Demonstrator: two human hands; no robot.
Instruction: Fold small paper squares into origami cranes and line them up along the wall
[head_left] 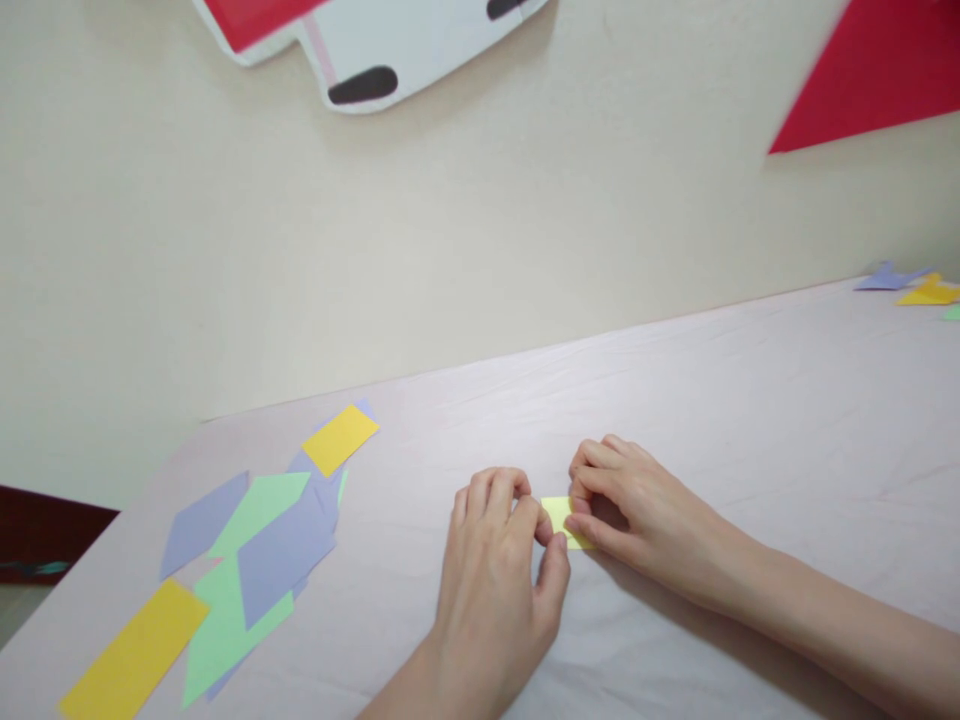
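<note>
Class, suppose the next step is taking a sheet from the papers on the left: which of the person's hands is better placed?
Probably the left hand: it is nearer the papers, with the right hand farther across, at the small yellow paper.

slip (556, 512) on cloth (420, 450), papers (285, 560) both sides

Red decoration (881, 85) on pale wall (480, 240)
</note>
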